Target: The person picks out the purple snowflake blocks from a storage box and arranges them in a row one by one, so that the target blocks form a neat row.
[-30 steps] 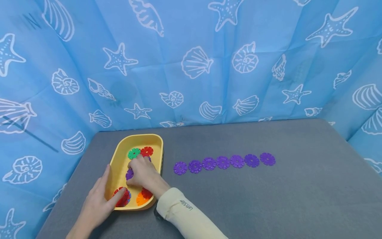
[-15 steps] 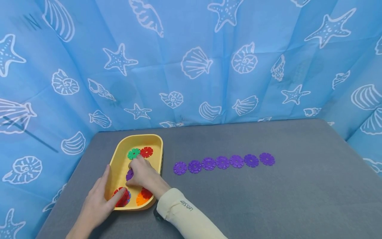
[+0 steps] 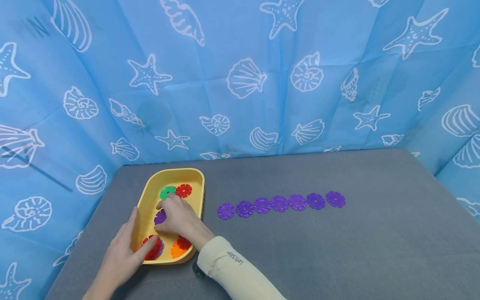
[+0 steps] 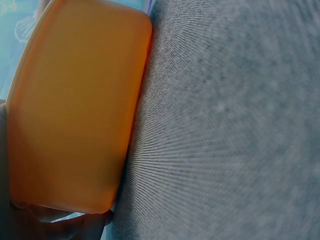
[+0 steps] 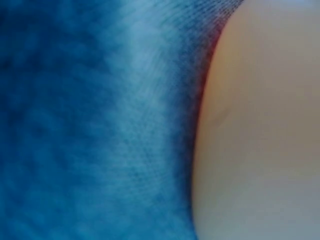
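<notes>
In the head view my left hand (image 3: 121,254) grips the near left edge of a yellow tray (image 3: 150,187), thumb over the rim. The left wrist view shows the tray's outer wall (image 4: 80,110) with fingers (image 4: 75,229) curled at its end. Inside the tray, my right hand (image 3: 181,216) pinches a purple notched building disc (image 3: 160,217) between thumb and fingers, partly hidden by them. A green disc (image 3: 167,192) and a red disc (image 3: 183,191) lie beyond it. More red discs (image 3: 151,249) lie by my left thumb, and an orange disc (image 3: 177,251) sits under my right wrist.
Several purple discs (image 3: 279,203) form a row on the grey cloth-covered table (image 3: 337,246), right of the tray. A blue curtain (image 3: 240,83) with white shells and starfish hangs behind. The right wrist view shows only a blurred tray wall (image 5: 260,130) and cloth.
My right hand has shifted slightly left inside the tray, and the purple disc at its fingers has moved left with it. My left hand stays on the tray; the row is unchanged.
</notes>
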Motion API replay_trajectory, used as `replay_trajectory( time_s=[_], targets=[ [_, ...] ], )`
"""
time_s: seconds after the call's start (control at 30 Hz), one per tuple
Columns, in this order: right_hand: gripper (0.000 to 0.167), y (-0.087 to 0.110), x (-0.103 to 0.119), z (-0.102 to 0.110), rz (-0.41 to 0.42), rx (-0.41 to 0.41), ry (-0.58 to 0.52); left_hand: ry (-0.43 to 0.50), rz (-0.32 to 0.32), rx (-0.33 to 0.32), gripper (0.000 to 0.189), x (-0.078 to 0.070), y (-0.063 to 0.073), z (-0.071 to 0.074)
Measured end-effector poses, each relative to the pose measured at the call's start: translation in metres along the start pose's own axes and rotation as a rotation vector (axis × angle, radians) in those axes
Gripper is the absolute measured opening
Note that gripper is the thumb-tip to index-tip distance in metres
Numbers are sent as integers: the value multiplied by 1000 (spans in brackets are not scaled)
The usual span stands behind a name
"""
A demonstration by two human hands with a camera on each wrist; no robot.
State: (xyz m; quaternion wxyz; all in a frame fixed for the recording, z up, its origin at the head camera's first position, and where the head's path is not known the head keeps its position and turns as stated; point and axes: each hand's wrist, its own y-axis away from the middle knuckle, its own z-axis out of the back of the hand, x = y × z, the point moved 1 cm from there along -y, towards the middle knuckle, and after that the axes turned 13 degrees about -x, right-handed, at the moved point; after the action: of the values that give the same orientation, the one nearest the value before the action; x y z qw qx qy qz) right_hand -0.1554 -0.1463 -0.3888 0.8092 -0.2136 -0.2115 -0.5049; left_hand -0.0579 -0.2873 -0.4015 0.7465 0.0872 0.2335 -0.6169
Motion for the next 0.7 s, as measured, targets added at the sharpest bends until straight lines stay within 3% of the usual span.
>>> replay_trajectory(
  time_s=[0.43, 0.7],
  targets=[
    [41, 3, 1, -1, 16, -9, -17, -8, 12, 9, 107, -1, 0, 1],
    [46, 6, 1, 4, 114, -44, -53, 4, -11, -3, 106, 0, 0, 1]
  ],
)
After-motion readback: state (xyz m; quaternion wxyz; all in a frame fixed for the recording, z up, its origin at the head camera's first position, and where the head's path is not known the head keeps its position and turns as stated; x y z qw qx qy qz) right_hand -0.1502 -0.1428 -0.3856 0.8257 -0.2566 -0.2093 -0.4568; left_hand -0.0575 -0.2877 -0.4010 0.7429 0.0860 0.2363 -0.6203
